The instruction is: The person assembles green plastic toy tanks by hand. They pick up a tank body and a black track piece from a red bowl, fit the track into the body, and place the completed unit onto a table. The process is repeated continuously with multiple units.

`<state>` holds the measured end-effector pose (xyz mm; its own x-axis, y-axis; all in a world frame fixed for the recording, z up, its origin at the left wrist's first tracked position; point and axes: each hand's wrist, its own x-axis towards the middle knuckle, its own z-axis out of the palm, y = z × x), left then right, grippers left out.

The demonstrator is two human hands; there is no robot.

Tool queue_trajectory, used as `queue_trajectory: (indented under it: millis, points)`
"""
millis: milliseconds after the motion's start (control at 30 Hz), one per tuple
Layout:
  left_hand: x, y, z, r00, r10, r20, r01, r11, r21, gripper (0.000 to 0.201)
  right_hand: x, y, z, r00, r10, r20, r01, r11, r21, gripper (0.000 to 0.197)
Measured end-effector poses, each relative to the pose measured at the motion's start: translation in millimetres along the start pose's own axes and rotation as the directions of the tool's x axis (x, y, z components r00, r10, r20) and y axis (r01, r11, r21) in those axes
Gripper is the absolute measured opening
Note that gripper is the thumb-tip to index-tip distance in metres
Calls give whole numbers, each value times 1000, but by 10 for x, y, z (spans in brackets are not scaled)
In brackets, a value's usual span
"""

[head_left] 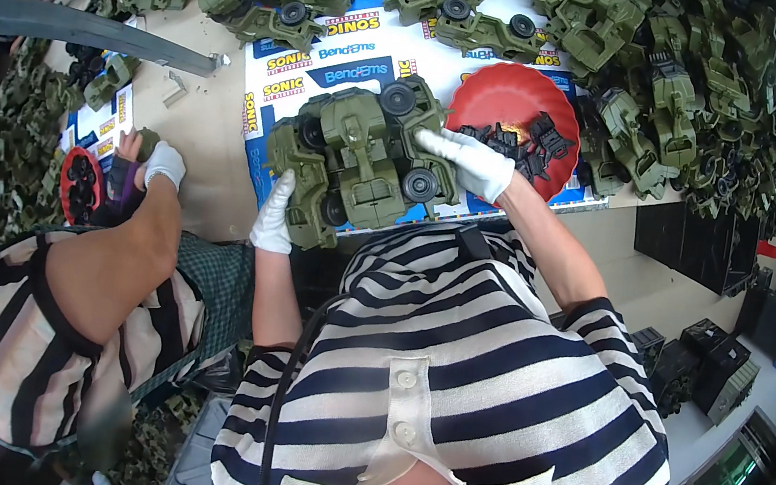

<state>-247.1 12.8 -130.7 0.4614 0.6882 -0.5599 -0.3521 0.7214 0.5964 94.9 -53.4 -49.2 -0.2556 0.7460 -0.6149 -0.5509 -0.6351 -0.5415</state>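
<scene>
An olive-green toy military truck (361, 154) with black wheels is held up between my two white-gloved hands, over the front edge of the table. My left hand (274, 217) grips its near left side, fingers pointing up along the body. Closed on the truck's right side is my right hand (473, 163), its fingers reaching in near the right-hand wheels. Just beyond that hand, a red scalloped bowl (477, 91) holds small black plastic parts (545, 146). Printed sheets (282, 79) in white and blue cover the table beneath the truck.
Piles of similar green toy trucks (670, 74) fill the table's right side and its far side (287, 5). A grey metal bar (90, 32) crosses at the left. There a co-worker's gloved hand (166, 164) works beside another red bowl (68, 188). Black crates (690, 245) stand on the right.
</scene>
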Motion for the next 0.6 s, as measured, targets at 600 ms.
queue_trajectory:
  millis: [600]
  points:
    - [-941,-54,573,917,336,-218,-266,918,294,51,-815,-218,52,973,-143,182,168,977,-131,44]
